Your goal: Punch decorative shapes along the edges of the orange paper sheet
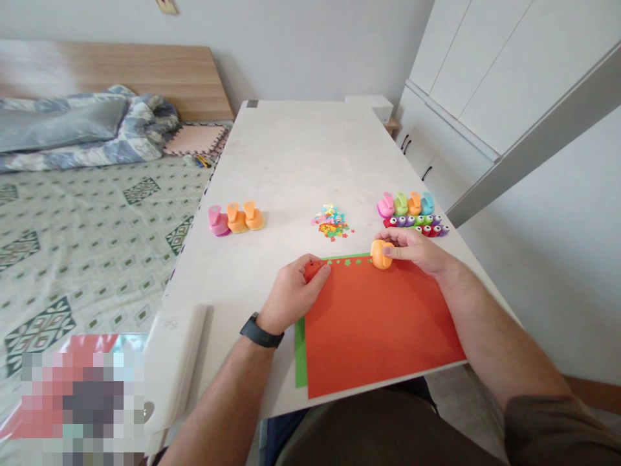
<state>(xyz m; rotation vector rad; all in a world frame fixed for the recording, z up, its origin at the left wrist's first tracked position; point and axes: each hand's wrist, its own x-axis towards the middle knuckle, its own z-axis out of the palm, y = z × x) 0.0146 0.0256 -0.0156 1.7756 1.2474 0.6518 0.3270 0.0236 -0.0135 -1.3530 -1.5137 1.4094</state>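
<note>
The left hand is pinching the red sheet at its far left corner, the thumb lying on top and the other fingers curling over the edge, partly out of sight. The right hand is grasping an orange punch, the thumb bearing on its near face and the fingers wrapping behind it. The punch is sitting at the sheet's far edge, to the right of the left fingertips. A row of punched holes is running between the two hands, and a green sheet is showing beneath the red one, to the near side of the left fingers. Cut-out shapes are lying beyond the fingers, between the hands.

The step in hand appears to be punching along the edge. For a clean cut, the paper edge should be entering the slot squarely, and the thumb and fingers should be squeezing evenly through the full stroke. The left fingers should be holding the corner flat without tugging, since a tilted or pulled sheet is likely risking a torn or skewed hole. Spacing should be following the row to the left of the punch. Whether the lever is being pressed cannot be told, as the fingers are hiding it.
</note>
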